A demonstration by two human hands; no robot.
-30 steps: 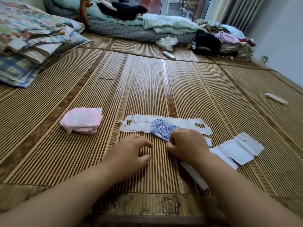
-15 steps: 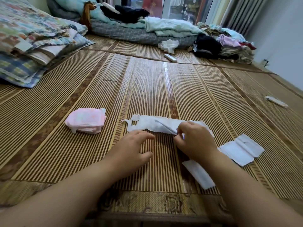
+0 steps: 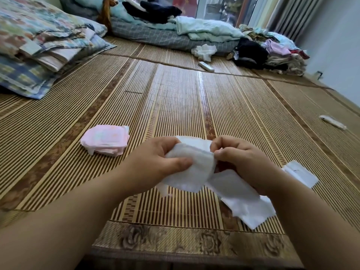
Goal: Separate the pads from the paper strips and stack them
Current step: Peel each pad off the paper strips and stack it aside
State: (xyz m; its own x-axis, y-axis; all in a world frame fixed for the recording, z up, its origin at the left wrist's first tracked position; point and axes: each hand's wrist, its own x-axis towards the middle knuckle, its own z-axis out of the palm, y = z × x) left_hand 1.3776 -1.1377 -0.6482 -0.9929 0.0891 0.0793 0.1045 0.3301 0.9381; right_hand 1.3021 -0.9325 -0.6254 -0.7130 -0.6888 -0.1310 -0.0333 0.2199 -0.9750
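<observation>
A white pad (image 3: pixel 194 168) is held up above the bamboo mat (image 3: pixel 181 106) between both hands. My left hand (image 3: pixel 153 164) grips its left half, thumb across the front. My right hand (image 3: pixel 241 158) pinches its upper right edge with fingertips. A white paper strip (image 3: pixel 239 193) lies on the mat below my right hand and partly under it. A second white paper piece (image 3: pixel 300 172) lies further right. A small pile of pink wrapped pads (image 3: pixel 106 141) sits on the mat to the left of my hands.
Folded quilts (image 3: pixel 39 47) are stacked at the far left. Bedding (image 3: pixel 175 34) and a heap of clothes (image 3: pixel 272 51) line the back. A white remote-like object (image 3: pixel 206 66) lies near them, and a small white item (image 3: pixel 333 122) lies at the right.
Both hands have lifted the white pad off the mat and brought it nearer. The patterned piece seen one second ago is no longer visible. The camera has tilted slightly.
</observation>
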